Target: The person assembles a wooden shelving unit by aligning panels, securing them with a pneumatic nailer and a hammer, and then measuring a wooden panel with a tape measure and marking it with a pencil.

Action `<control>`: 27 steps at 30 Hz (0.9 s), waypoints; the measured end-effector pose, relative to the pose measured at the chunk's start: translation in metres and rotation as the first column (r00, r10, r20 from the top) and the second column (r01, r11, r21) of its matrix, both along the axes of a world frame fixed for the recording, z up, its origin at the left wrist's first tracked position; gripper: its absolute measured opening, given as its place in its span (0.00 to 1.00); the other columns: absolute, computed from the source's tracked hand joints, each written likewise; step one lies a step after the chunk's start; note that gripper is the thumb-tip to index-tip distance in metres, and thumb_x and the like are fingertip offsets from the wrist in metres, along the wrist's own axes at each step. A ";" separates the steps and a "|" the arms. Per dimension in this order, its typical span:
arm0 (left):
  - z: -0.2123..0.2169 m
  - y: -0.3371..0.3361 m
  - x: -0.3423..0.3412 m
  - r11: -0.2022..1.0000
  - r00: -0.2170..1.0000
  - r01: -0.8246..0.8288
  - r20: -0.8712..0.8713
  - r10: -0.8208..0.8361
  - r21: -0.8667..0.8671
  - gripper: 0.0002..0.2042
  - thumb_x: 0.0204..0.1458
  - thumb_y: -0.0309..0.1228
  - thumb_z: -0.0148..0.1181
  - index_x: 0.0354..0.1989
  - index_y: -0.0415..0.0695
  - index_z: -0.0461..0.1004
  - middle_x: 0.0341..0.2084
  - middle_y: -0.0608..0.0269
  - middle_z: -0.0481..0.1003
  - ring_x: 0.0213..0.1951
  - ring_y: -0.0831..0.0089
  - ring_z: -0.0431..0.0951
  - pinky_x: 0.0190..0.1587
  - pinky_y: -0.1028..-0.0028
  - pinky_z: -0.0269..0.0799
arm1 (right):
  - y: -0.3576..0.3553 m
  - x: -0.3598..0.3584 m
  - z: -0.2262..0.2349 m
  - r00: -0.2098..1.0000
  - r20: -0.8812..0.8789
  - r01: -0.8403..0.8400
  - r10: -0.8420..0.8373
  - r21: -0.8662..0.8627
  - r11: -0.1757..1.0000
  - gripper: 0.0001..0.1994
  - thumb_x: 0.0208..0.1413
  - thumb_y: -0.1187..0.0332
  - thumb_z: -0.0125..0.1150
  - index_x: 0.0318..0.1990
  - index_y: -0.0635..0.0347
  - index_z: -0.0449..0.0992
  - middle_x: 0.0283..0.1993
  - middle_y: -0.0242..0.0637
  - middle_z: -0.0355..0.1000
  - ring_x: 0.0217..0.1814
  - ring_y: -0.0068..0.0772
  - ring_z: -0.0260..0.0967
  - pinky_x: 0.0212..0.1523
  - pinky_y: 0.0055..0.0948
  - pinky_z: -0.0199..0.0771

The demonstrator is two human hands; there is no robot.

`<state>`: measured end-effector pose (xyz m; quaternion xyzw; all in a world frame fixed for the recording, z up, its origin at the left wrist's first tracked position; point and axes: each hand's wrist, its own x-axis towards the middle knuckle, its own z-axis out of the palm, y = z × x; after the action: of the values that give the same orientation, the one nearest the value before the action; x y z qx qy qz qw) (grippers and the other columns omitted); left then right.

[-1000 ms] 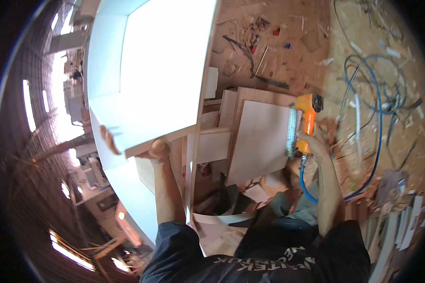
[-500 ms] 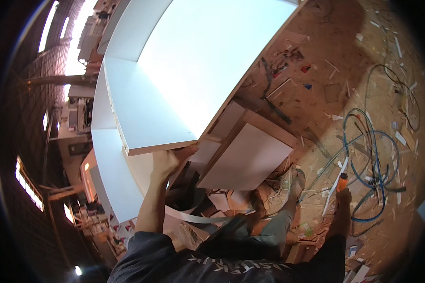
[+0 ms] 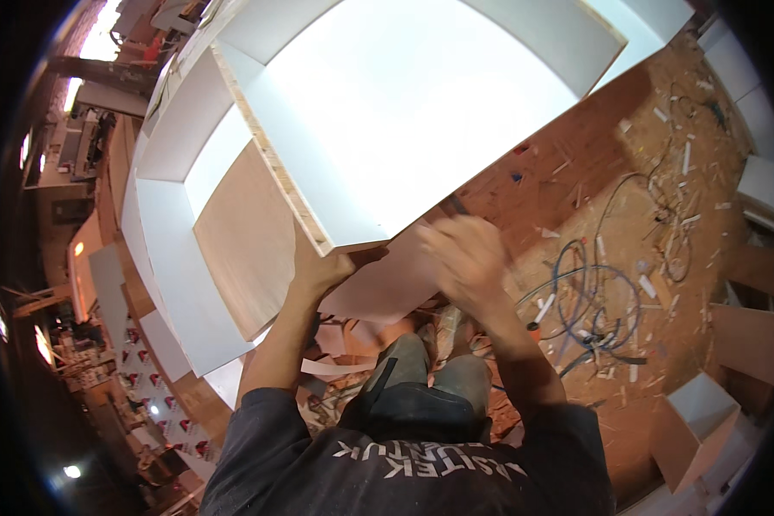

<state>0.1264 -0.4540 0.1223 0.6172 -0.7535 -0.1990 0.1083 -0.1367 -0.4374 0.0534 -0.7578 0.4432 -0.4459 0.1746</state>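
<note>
A large white open cabinet (image 3: 271, 163) with pale raw board edges fills the upper middle. My left hand (image 3: 322, 271) grips its near lower corner from beneath, the fingers partly hidden under the panel. To the right of that corner, my right hand (image 3: 469, 258) is in the air beside the cabinet's edge. Motion smears its fingers, so I cannot make out anything in them. An orange piece with a dark end (image 3: 533, 330) shows just past my right forearm, partly covered by it.
Coiled hoses (image 3: 598, 297) lie on the floor at right among scraps. An open-topped box (image 3: 701, 408) stands at lower right, with white panels (image 3: 764, 185) farther up. A brown board (image 3: 249, 236) sits within the cabinet's left section.
My right hand has swung up and left from low at the right to near the cabinet corner. The orange-handled tool it held no longer shows in it. The cabinet appears tilted differently, left hand still gripping.
</note>
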 end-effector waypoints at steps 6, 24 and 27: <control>0.004 -0.006 0.000 0.976 0.996 -0.015 0.082 0.034 -0.216 0.53 0.32 0.55 0.80 0.68 0.44 0.63 0.68 0.46 0.62 0.70 0.42 0.58 0.63 0.29 0.51 | -0.075 0.058 0.072 0.904 -0.193 -0.368 0.382 0.104 0.924 0.03 0.49 0.75 0.62 0.32 0.58 0.79 0.34 0.37 0.74 0.37 0.42 0.73 0.38 0.39 0.75; 0.014 -0.004 -0.002 0.979 0.994 -0.054 0.079 0.071 -0.199 0.67 0.33 0.60 0.78 0.75 0.34 0.44 0.72 0.39 0.54 0.73 0.40 0.52 0.68 0.32 0.48 | -0.079 0.055 0.049 0.896 -0.146 -0.407 0.420 0.111 0.907 0.03 0.49 0.70 0.60 0.30 0.58 0.78 0.33 0.37 0.74 0.36 0.44 0.75 0.36 0.40 0.77; 0.016 -0.004 -0.003 0.981 0.990 -0.071 0.108 0.091 -0.178 0.66 0.32 0.61 0.78 0.75 0.37 0.47 0.72 0.40 0.55 0.73 0.40 0.52 0.67 0.32 0.49 | -0.085 0.048 0.049 0.844 -0.164 -0.510 0.511 0.051 0.859 0.03 0.48 0.72 0.63 0.31 0.57 0.77 0.36 0.36 0.74 0.37 0.43 0.74 0.37 0.40 0.77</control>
<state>0.1238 -0.4585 0.1384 0.6461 -0.7472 -0.0917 0.1258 -0.0884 -0.5226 0.1026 -0.8834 0.2401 -0.3155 0.2499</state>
